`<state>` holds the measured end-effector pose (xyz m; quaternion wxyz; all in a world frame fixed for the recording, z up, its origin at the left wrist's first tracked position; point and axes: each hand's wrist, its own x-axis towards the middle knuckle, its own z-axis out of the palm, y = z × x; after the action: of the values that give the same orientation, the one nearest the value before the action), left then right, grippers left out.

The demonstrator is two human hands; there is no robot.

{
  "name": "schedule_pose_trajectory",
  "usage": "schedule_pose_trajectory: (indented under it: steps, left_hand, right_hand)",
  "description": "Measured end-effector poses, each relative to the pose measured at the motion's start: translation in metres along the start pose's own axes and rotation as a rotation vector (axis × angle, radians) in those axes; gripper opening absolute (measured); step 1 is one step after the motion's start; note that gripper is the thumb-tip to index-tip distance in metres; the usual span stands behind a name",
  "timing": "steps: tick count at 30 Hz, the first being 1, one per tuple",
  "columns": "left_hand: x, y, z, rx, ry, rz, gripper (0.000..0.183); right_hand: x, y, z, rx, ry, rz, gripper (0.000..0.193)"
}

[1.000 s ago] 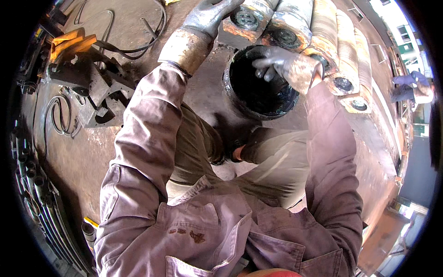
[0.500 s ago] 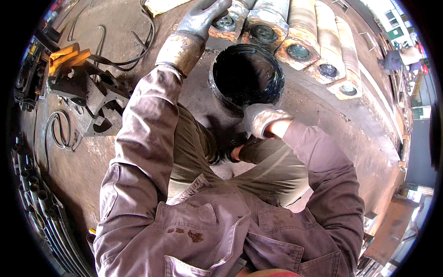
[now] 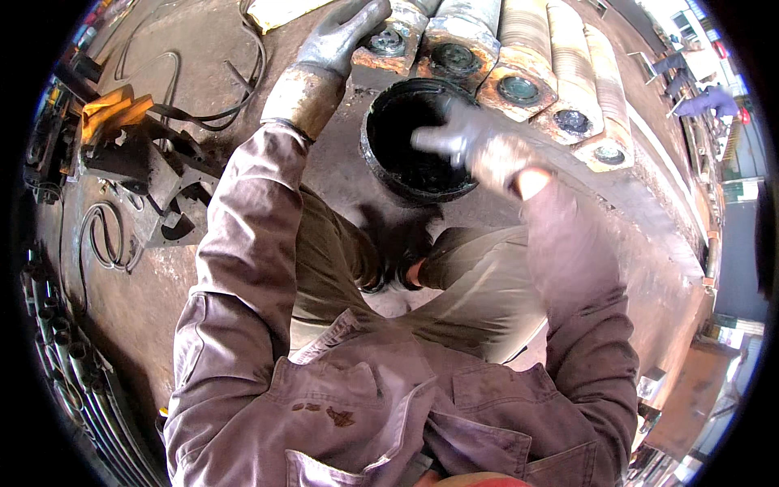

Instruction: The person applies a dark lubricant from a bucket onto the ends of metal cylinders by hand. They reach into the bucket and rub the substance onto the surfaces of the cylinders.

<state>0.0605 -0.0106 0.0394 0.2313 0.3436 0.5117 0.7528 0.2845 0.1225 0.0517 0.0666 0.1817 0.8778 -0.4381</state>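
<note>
A round black bucket [image 3: 372, 154] stands on the floor in front of my legs, its inside smeared with something dark and glossy. My right hand [image 3: 479, 146], in a grey glove, is over the bucket's right rim. It is smeared by motion, but its fingers look stretched out and apart, with nothing visible in them. My left hand [image 3: 329, 57], in a stained grey glove, is by the leftmost of several long ribbed metal cylinders [image 3: 526, 28]. Its fingers are extended, the thumb away from them, and it holds nothing I can see. The cylinders' rusty ends [image 3: 518, 89] have round dark sockets.
An orange cloth or glove [image 3: 116, 112] lies on dark metal pieces [image 3: 174, 183] to the left. Black cables [image 3: 105, 235] run across the floor. Several pipes [image 3: 77, 357] line the far left edge. A person in blue [image 3: 707, 101] is at the far right.
My right hand has gone from the bucket's near rim up and right, over its opening. The bucket and my left hand appear slightly farther left.
</note>
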Motion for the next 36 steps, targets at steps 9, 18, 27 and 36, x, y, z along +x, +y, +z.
schedule_pose_trajectory:
  steps: [9,18,27,36]
  left_hand:
    - [-0.006,0.003,-0.006,0.182,-0.019,0.068,0.061]
    - [-0.002,0.009,-0.025,0.042,-0.05,-0.027,0.063]
    - [-0.007,0.016,-0.018,0.161,-0.096,0.034,0.061]
    - [-0.008,-0.001,-0.018,0.198,-0.07,0.018,0.061]
  right_hand:
    - [0.11,0.092,-0.03,-0.063,0.213,0.168,0.044]
    - [0.095,0.077,-0.006,-0.54,0.222,-0.012,0.054]
    - [0.122,0.097,-0.001,-0.383,0.187,0.009,0.055]
    - [0.178,0.114,-0.011,-0.517,0.152,0.108,0.088]
